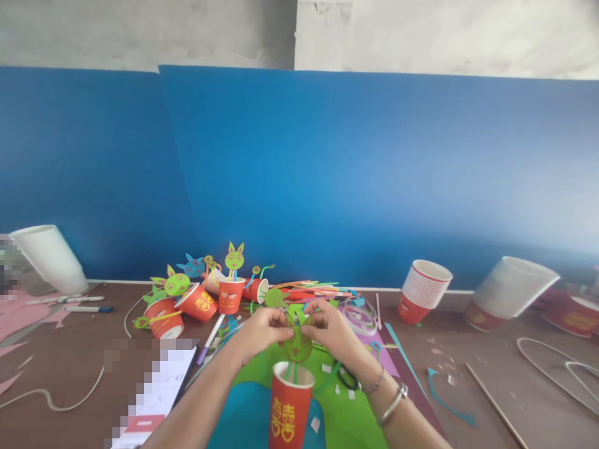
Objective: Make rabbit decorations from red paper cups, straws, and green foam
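Red paper cup (281,411), one, with yellow printed characters, upright and nearest the onlooked person's body; landmark for this entry. Beneath it, sheets of blue paper (234,415) and green paper (353,415), laid on a brown desk (491,358).

Green paper rabbit head (297,347), one, directly above the cup's mouth. Long axis upright, ears uppermost, drawn side toward the person. Green straws (292,373) run down from its lower edge into the cup. Head clear of the rim; straws inside it.

Left hand (262,337): at the head's left side, higher than the cup, thumb and fingertips closed on the ear at that side. Right hand (334,333): mirrored at the right side, thumb and fingertips closed on the other ear. The head lies between the two; neither hand appears plainly nearer, both being in contact. Both forearms reach in from below, one either side of the cup. Bracelet (393,404), silver-coloured, on the right wrist.

Beyond the cup to the left: a finished-looking red cup (230,295), upright, bearing another green rabbit head (234,257). Beyond to the right: nested cups (423,288), one stack. Left of the cup: phone (161,386), screen partly blurred out.
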A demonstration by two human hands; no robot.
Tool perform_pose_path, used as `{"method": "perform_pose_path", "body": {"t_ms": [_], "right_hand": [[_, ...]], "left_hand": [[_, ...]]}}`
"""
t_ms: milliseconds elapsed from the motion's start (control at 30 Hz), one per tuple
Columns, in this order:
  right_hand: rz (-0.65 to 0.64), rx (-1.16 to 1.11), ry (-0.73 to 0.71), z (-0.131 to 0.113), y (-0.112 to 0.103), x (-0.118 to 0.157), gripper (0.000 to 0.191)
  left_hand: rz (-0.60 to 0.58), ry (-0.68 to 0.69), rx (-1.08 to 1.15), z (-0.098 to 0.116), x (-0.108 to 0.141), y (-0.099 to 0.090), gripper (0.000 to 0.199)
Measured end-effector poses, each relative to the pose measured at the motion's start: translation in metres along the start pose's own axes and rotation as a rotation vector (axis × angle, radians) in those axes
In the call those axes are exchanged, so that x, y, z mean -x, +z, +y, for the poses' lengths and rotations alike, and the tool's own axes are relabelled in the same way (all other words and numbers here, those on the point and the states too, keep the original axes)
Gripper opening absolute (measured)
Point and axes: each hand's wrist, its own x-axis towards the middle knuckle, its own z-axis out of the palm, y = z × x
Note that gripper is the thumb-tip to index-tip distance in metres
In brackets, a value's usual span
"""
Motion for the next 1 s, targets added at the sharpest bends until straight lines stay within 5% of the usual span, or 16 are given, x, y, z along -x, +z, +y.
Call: {"method": "perform_pose_path", "body": {"t_ms": [233,400,500,633,767,900,1000], "right_hand": [[0.017,0.032,-0.043,-0.005,0.001,0.003,0.026],[0.027,0.118,0.016,0.006,-0.010,-0.003,0.030],[0.035,0.387,0.037,0.007,-0.017,-0.003,0.027],[-0.161,0.756,0.060,0.005,-0.013,0.005,0.025],[-0.247,0.845,0.101,0.009,0.006,0.012,0.024],[-0.239,0.911,0.136,0.015,0.022,0.014,0.023],[-0.239,0.911,0.150,0.017,0.025,0.012,0.018]], "left_hand": [[-0.016,0.034,-0.084,-0.001,-0.001,0.000,0.022],[0.030,0.024,-0.184,-0.013,-0.008,-0.018,0.022],[0.050,-0.024,-0.254,-0.020,-0.011,-0.034,0.022],[0.073,-0.103,-0.379,-0.031,-0.016,-0.050,0.017],[0.173,-0.147,-0.550,-0.038,-0.017,-0.057,0.011],[0.338,-0.122,-0.715,-0.028,-0.012,-0.054,0.042],[0.444,-0.025,-0.797,-0.012,-0.005,-0.043,0.048]]}}
